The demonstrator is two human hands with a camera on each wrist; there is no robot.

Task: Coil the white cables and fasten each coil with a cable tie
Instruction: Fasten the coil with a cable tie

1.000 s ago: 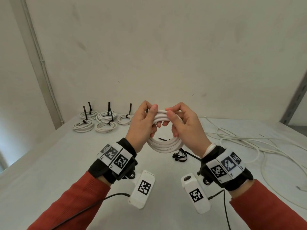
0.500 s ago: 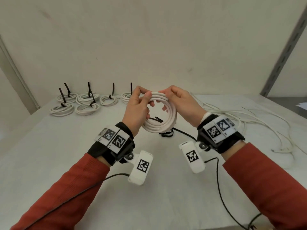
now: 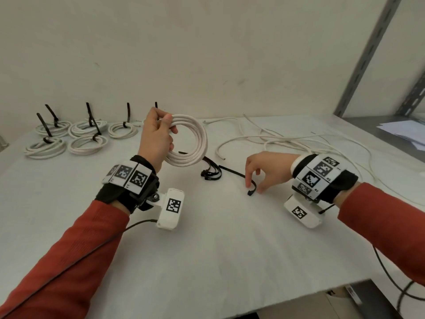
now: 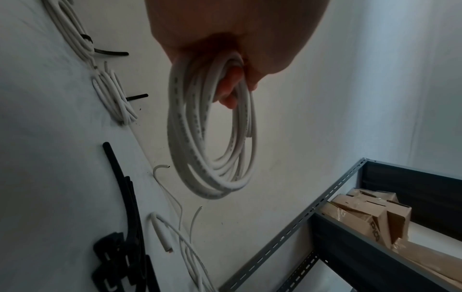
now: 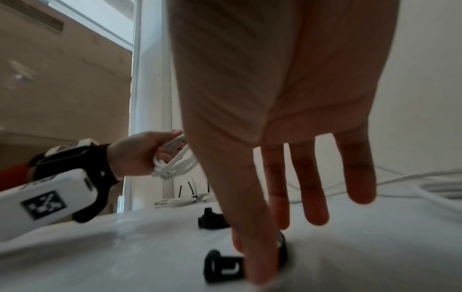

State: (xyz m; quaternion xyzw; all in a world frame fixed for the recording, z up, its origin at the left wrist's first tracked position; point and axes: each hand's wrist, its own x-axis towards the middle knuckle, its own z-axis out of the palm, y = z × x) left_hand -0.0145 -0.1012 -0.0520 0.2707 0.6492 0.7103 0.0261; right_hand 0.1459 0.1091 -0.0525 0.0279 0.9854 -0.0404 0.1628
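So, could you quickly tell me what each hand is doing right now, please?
Left hand: grips the white cable coil, held up off the table.
Right hand: thumb and forefinger pinching a black cable tie on the table.

**White cable coil up, black tie on table**

Round coil of white plastic-sheathed cable (image 3: 192, 140) is hanging upright above the white tabletop, several loops bunched together, untied. Loose black plastic cable tie (image 3: 239, 178) is lying flat on the table right of the coil, its head end (image 5: 222, 266) curving toward the near edge. Small bundle of black ties (image 3: 210, 172) is lying just below the coil. Uncoiled white cables (image 3: 287, 139) are sprawling far right. Five tied white coils (image 3: 87, 143) are sitting far left, tie tails sticking up.
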